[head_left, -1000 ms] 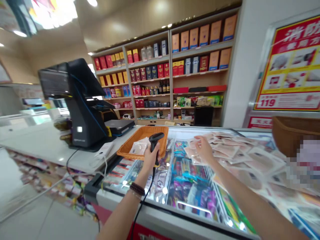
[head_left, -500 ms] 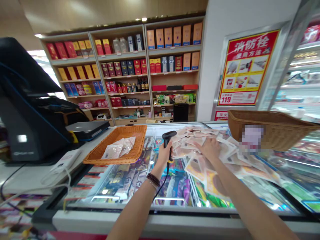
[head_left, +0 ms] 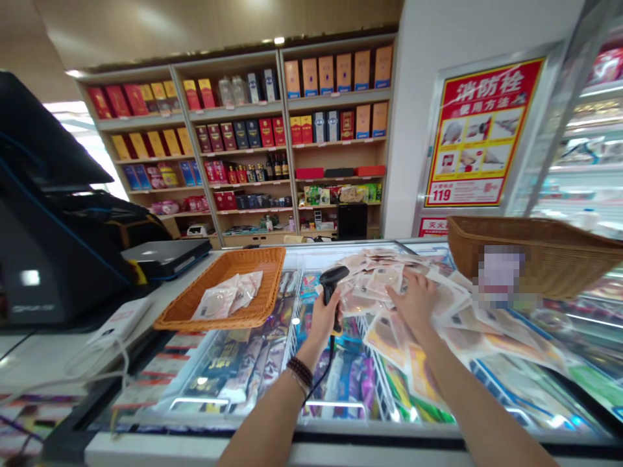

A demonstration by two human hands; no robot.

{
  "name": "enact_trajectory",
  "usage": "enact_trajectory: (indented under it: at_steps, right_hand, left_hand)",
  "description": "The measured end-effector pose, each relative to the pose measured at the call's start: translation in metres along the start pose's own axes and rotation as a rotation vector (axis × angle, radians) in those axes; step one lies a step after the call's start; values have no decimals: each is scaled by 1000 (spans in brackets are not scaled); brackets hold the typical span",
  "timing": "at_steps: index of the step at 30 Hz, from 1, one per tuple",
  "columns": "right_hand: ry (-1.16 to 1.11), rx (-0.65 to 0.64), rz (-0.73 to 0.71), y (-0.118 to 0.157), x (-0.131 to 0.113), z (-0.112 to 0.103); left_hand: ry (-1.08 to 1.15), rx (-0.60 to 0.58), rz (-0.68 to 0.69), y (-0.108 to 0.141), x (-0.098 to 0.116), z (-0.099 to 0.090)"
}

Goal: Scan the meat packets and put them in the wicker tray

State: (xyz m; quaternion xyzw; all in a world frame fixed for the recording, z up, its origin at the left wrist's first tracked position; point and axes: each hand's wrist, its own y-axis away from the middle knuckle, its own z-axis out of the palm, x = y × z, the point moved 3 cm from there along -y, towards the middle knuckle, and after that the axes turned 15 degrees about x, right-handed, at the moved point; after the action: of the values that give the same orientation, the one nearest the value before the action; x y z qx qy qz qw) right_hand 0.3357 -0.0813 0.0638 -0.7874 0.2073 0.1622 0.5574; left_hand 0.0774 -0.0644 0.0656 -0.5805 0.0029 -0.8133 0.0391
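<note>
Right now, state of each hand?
Left hand: closed around the handle of the black scanner.
Right hand: open, fingers spread over the flat packets; can't tell if it grips one.

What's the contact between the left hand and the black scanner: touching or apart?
Touching: the head view shows the left hand gripping the black scanner by its handle.

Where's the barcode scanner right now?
The scanner is in the left hand, near the middle of the head view, between the orange basket and the spread packets.
</note>
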Motion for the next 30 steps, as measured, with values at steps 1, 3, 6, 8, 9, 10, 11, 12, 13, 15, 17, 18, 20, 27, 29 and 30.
enact_trajectory:
  at_steps: [1, 3, 6, 8, 9, 10, 11, 12, 13, 15, 17, 18, 20, 27, 29, 30]
  right_hand:
    - [9, 5, -10, 0, -3, -3]
    - [11, 4, -38, -1, -7, -8]
    - [-28, -77, -18, 0, -10, -10]
    - [-68, -154, 46, 2, -9, -8]
    - [-90, -180, 76, 3, -9, -7]
    - [-111, -193, 101, 4, -8, -6]
    - [-132, -197, 118, 5, -7, -5]
    - [-151, -198, 131, 5, -7, -5]
    - [-169, -198, 141, 6, -6, -5]
    - [-194, -195, 155, 7, -6, -5]
    - [-207, -186, 161, 7, -5, -6]
    - [-212, -182, 163, 7, -6, -6]
    - [-225, -178, 167, 8, -6, -8]
    - [-289, -158, 194, 8, -11, -13]
    - [-293, -150, 197, 8, -12, -13]
    - [-294, -146, 200, 8, -12, -13]
  left_hand:
    - [8, -7, 9, 1, 1, 0]
    - [16, -14, 27, 2, 2, 0]
    - [17, -22, 43, 3, 2, 1]
    - [15, -35, 51, 3, 2, 1]
    - [13, -40, 53, 2, 1, 2]
    - [10, -42, 53, 2, 0, 2]
    - [5, -44, 51, 1, -1, 3]
    - [-1, -49, 48, 0, -2, 3]
    - [-7, -56, 45, -1, -3, 3]
    - [-12, -79, 38, -2, -3, 4]
    - [-11, -107, 31, -1, -2, 5]
    - [-10, -118, 26, -1, -2, 6]
    - [-14, -135, 13, 1, -1, 8]
    - [-13, -185, -16, 5, 1, 13]
    - [-4, -199, -17, 6, 1, 14]
    - [-1, -205, -15, 6, 2, 14]
